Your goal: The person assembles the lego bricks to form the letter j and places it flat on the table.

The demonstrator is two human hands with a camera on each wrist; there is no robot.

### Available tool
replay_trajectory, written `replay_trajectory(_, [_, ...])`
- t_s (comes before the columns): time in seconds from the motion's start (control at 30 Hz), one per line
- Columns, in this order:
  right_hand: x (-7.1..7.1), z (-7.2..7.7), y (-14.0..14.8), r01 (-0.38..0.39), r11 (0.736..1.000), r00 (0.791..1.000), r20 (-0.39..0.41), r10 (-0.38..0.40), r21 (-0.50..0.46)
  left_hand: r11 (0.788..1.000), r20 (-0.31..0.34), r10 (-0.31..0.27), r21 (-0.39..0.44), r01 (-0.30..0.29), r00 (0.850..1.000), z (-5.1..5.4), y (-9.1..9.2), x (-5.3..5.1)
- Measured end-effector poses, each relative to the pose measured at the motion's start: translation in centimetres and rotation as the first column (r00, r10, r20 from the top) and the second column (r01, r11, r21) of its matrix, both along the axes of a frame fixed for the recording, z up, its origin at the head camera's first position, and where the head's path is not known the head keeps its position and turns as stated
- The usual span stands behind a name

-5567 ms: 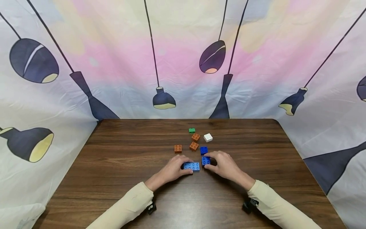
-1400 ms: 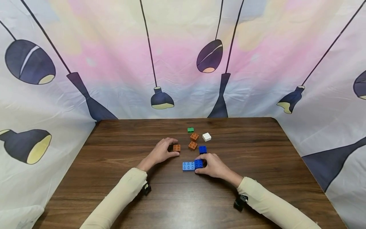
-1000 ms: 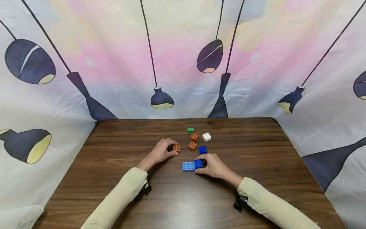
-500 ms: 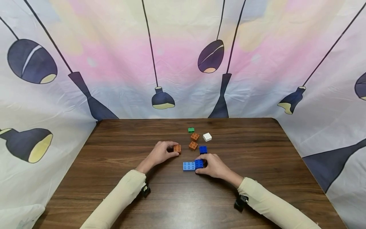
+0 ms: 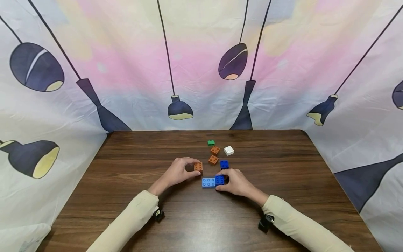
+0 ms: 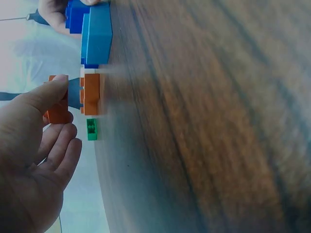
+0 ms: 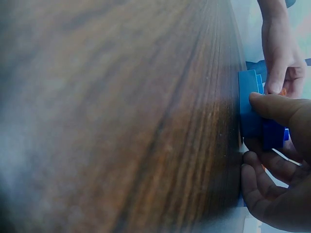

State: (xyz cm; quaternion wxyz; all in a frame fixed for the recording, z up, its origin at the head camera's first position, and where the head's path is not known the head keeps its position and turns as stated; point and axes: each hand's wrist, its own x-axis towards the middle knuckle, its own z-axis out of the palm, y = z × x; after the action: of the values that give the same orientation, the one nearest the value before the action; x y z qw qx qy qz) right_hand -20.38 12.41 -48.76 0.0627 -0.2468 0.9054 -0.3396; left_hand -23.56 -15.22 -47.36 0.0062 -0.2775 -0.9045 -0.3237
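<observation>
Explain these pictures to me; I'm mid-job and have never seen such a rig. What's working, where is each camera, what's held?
There is no machine, only a person's bare left hand and right hand. The wide picture comes from a camera worn on the head, looking forward and down. The other two come from cameras on the left and right wrists, so the wooden table looks tipped sideways. The left hand pinches an orange brick, raised off the table. The right hand grips a dark blue brick sitting on the right end of a light blue brick. Farther back lie two more orange bricks, a green brick, a white brick and a second dark blue brick.
</observation>
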Motion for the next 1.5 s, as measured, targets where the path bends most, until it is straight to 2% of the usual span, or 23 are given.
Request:
replay_trajectory(0.33, [0.0,0.0,0.0,-0.001,1.0,1.0,-0.016,0.001,0.0,0.998,-0.017,-0.066,-0.025,0.066,0.998,0.5,0.4,1.6])
replay_trajectory(0.67, [0.2,0.0,0.0,-0.001,1.0,1.0,-0.017,0.001,0.005,0.995,-0.011,-0.085,-0.045,0.085,0.996,0.2,0.5,2.9])
replay_trajectory(0.9, [0.2,-0.1,0.0,-0.003,1.0,1.0,-0.029,0.003,0.004,0.992,-0.037,-0.121,-0.051,0.119,0.992,-0.1,0.6,3.2])
replay_trajectory(1.1, [0.2,-0.1,0.0,-0.005,1.0,0.999,-0.032,0.005,0.003,0.986,-0.02,-0.148,-0.078,0.146,0.989,-0.4,0.8,3.2])
replay_trajectory(1.5, [0.1,0.0,0.0,-0.005,1.0,1.0,-0.03,0.005,-0.008,0.985,-0.017,-0.158,-0.07,0.156,0.987,-0.7,0.8,2.9])
